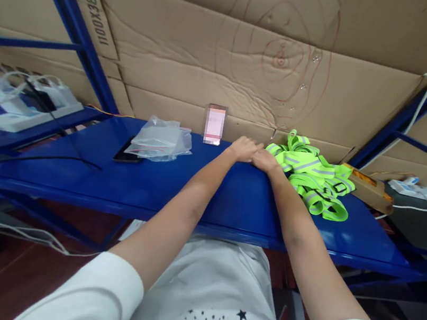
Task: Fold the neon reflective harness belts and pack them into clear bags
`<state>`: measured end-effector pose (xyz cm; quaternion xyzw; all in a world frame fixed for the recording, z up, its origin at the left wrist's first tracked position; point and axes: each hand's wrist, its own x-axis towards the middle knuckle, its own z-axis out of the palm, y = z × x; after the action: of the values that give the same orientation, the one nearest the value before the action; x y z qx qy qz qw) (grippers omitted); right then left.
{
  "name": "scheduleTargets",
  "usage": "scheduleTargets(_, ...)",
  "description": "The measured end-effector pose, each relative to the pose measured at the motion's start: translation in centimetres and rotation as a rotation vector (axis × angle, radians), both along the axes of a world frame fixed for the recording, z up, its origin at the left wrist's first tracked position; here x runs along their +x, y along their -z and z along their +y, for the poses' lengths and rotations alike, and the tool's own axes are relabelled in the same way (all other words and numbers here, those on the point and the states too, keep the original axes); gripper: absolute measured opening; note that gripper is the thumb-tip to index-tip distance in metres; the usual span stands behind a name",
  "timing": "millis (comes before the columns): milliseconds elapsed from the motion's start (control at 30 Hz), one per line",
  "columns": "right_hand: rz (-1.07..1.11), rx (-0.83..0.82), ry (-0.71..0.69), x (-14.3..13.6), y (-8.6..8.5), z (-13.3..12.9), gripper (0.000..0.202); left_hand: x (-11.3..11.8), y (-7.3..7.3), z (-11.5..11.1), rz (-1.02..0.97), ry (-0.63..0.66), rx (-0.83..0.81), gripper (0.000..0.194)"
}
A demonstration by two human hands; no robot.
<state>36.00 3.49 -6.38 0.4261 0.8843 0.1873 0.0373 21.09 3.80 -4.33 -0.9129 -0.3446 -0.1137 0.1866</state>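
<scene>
Both arms stretch forward over the blue shelf (246,208). My left hand (244,149) and my right hand (265,160) meet near its back edge, their fingers touching. The fingers are curled and partly hidden, so whether anything small is between them does not show. Just right of my right hand lies a heap of neon-green reflective straps (309,166) with black buckles. A blurred-out pink and white upright item (214,124) leans against the cardboard, left of my left hand. Farther left, clear plastic bags (163,141) partly cover a dark flat object (126,153).
Cardboard (175,42) with red rings drawn on it stands behind the shelf. An opened brown package (369,191) lies right of the straps. Blue posts rise at both sides. White power strips (31,114) and cables lie at the left, more cables at the right.
</scene>
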Motion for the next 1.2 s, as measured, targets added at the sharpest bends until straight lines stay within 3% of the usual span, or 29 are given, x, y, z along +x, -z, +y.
scheduleTargets(167, -0.006, 0.011, 0.077, -0.1, 0.1, -0.3, 0.038, 0.1, 0.0, -0.4, -0.025, 0.006, -0.006, 0.044)
scheduleTargets(367, 0.041, 0.012, 0.047, -1.1, -0.5, -1.6, 0.039, -0.7, -0.1, -1.1, -0.101, 0.041, -0.020, 0.040)
scheduleTargets(467, 0.078, 0.009, -0.013, -1.7, -1.0, -2.9, 0.033, -2.2, 0.1, -2.3, -0.145, 0.098, -0.028, 0.044)
scheduleTargets(567, 0.132, 0.029, -0.052, -1.4, -1.3, -4.9, 0.031, -4.6, 0.9, -4.6, -0.173, 0.193, -0.023, 0.063)
scheduleTargets(700, 0.230, 0.085, 0.047, 0.5, -0.6, -7.7, 0.045, -7.9, 2.6, -7.5, -0.238, 0.287, -0.076, 0.066)
scheduleTargets(800, 0.282, 0.048, 0.142, 2.0, 0.3, -8.9, 0.047, -9.2, 3.6, -8.3, -0.321, 0.220, -0.241, 0.066)
scheduleTargets(967, 0.388, -0.100, 0.182, 2.9, 1.5, -8.9, 0.046, -9.5, 4.4, -7.3, -0.294, 0.169, -0.430, 0.047)
scheduleTargets(1200, 0.511, -0.131, 0.274, 2.2, 1.6, -10.4, 0.048, -10.1, 2.8, -8.6, -0.242, 0.231, -0.371, 0.031)
